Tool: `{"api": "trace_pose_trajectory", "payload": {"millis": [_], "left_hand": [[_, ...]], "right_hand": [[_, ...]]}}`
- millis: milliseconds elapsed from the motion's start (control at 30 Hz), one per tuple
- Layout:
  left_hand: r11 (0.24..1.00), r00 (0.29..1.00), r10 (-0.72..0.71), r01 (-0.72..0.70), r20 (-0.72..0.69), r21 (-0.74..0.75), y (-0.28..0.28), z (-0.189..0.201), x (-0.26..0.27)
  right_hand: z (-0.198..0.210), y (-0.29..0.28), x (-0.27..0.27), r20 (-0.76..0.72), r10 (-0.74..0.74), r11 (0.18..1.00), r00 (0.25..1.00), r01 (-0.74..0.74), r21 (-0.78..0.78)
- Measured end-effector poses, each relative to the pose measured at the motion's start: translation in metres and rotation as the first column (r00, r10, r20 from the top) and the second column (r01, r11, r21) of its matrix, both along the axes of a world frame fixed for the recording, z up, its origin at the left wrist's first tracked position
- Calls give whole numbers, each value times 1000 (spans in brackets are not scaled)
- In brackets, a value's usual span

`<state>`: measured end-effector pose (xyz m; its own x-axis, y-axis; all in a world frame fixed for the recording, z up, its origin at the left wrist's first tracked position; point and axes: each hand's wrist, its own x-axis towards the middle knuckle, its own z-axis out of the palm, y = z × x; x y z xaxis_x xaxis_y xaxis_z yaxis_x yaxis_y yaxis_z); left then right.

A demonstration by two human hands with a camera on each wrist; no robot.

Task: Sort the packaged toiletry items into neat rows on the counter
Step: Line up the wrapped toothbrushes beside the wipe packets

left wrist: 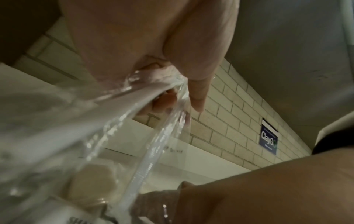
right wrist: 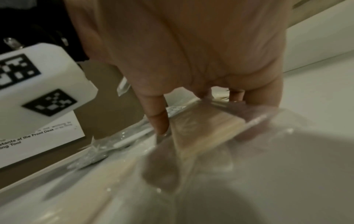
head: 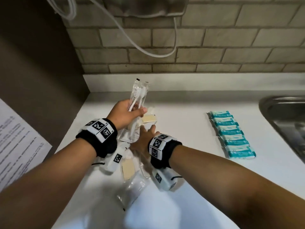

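Observation:
My left hand (head: 127,111) grips a bunch of clear-wrapped white toothbrushes (head: 137,93), held upright above the counter; in the left wrist view the wrapped toothbrushes (left wrist: 151,151) run down from the curled fingers. My right hand (head: 145,138) reaches with fingers extended into a loose pile of clear packets (head: 132,164) below the left hand. In the right wrist view its fingers touch a wrapped cream soap bar (right wrist: 203,125). Another cream packet (head: 148,119) lies by the left thumb. A neat row of several teal packets (head: 231,134) lies on the right of the counter.
The white counter (head: 181,123) ends at a tiled wall (head: 181,47) behind and a dark panel (head: 33,63) on the left. A steel sink (head: 287,119) sits at the far right. A white cord (head: 148,50) hangs over the wall. A printed sheet (head: 16,142) hangs left.

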<state>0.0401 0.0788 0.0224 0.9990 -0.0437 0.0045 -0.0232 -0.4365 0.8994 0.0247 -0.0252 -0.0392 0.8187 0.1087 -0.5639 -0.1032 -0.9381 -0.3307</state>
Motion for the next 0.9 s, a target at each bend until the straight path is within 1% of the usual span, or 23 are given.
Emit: {"api": "trace_pose_trajectory", "payload": {"millis": [100,200,300,367,400,467,500,567,633,733,800,900], "left_hand": [[999,999,40,-40,-2,-11,24,4,0],[998,999,53,-53,2,-15,36,5,-1],[997,997,72,-72,5,-33,38,2,-1],[996,997,74,-73,5,-46,31,0,1],[996,998,68,-68,-1,-52,27,-3,2],[996,999,53,-53,-6,-66,12,-8,7],[997,999,48,-48,-2,-67,4,-10,11],[997,999,40,-39,14,-69,-19,-13,17],[994,1000,24,-22,20,-112,-46,-14,20],[987,1000,-3,1,-16,-164,-87,-16,22],[985,996,12,-28,-92,-169,-114,-19,22],[978,979,17,-58,-202,-200,-144,-31,21]], "right_hand": [[7,23,1,8,39,999,999,-39,10],[10,27,6,1,62,998,998,-62,20],[21,16,11,14,130,991,991,-131,41],[33,-2,13,50,205,977,977,-208,49],[38,-13,14,64,215,973,974,-219,67],[53,-37,14,115,152,969,982,-171,177],[60,-48,14,143,102,950,985,-139,279],[69,-70,14,151,8,858,989,-85,506],[74,-91,11,124,-90,773,988,-9,634],[68,-122,9,85,-256,704,963,126,699],[59,-144,9,59,-345,691,937,211,692],[48,-175,10,28,-449,694,893,329,640]]}}
